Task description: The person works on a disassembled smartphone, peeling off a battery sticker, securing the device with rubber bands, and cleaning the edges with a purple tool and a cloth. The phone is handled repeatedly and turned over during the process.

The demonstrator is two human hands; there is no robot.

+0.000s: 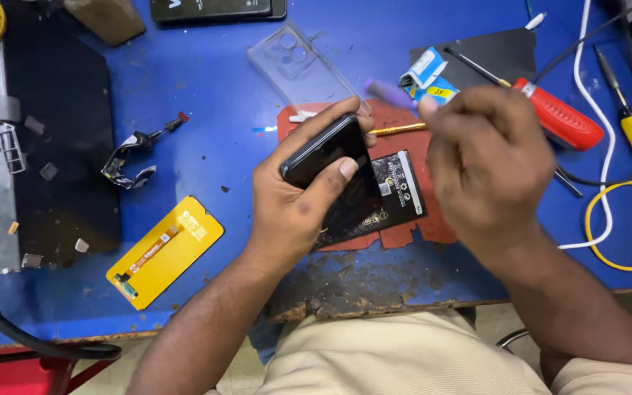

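Yellow part (164, 251): flat on blue table (206, 80), far left, untouched.
Left hand (294, 197): fingers wrapped around black phone (325, 152), lifted over red mat (418, 227).
Phone axis: long axis ran lower-left to upper-right, tilted up.
Battery (398, 192): lay out on mat.
Right hand (488, 164): blurred, fingers pinched on purple tool (390, 93).
Progress: phone looked mid-job, 1 clear case (298, 67) off.

1. One view only: a head-worn camera, looking steeply down from above the person's lap.
2. It faces the blue worktable (184, 73), far edge toward the frame top.
3. Range is close; both forearms enter from the bottom edge.
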